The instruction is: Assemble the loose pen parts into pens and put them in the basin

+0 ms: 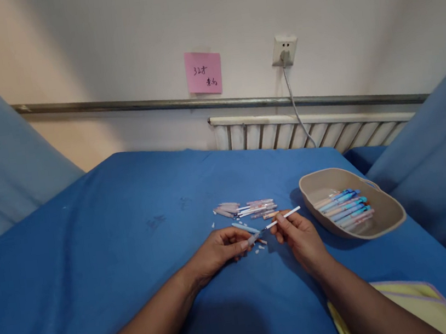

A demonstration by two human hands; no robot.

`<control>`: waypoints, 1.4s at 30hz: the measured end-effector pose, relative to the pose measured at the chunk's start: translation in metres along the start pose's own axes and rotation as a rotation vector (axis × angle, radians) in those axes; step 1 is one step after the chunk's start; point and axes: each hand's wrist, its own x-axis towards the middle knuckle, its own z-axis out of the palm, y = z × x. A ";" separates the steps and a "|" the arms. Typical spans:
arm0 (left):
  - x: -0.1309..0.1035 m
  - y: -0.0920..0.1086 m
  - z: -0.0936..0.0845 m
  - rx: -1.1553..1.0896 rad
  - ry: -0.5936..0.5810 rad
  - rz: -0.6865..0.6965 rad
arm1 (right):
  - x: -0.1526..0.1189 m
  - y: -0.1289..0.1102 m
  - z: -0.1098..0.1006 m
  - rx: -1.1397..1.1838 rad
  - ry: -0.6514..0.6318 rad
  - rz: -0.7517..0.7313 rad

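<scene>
Between thumb and fingers, my left hand (224, 245) pinches a translucent pen barrel (253, 238). My right hand (296, 234) grips a white pen refill (290, 214), its dark tip at the barrel's end; whether the tip is inside I cannot tell. Just behind my hands lie a light blue pen part (245, 228) and an orange one (270, 215). Farther back, a loose group of clear pen barrels (229, 208) lies beside several white refills (252, 211). Small white tips (258, 250) are scattered under and around my left fingers.
A beige basket (387, 216) at the right holds several pens (343, 208) with blue, orange and pink bodies. A yellow cloth (416, 300) lies near my right forearm. Blue sheeting (130, 213) covers the table. Behind it are a radiator (268, 133) and a plugged-in cable (294, 101).
</scene>
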 end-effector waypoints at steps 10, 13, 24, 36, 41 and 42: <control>-0.001 0.001 0.003 -0.010 0.010 -0.009 | -0.003 -0.001 -0.002 -0.095 -0.033 -0.066; -0.001 -0.001 0.002 -0.010 0.005 -0.001 | -0.005 -0.002 -0.003 -0.123 -0.051 -0.081; -0.005 -0.002 0.010 -0.057 -0.079 -0.017 | -0.007 0.004 0.005 -0.272 -0.184 -0.015; -0.009 0.000 0.018 -0.175 -0.143 -0.106 | 0.000 -0.003 0.000 -0.259 -0.017 -0.120; -0.010 -0.001 0.019 -0.151 -0.181 -0.131 | 0.000 -0.001 0.004 -0.278 -0.031 -0.086; -0.010 -0.001 0.018 -0.147 -0.176 -0.131 | -0.001 -0.001 0.005 -0.280 -0.038 -0.079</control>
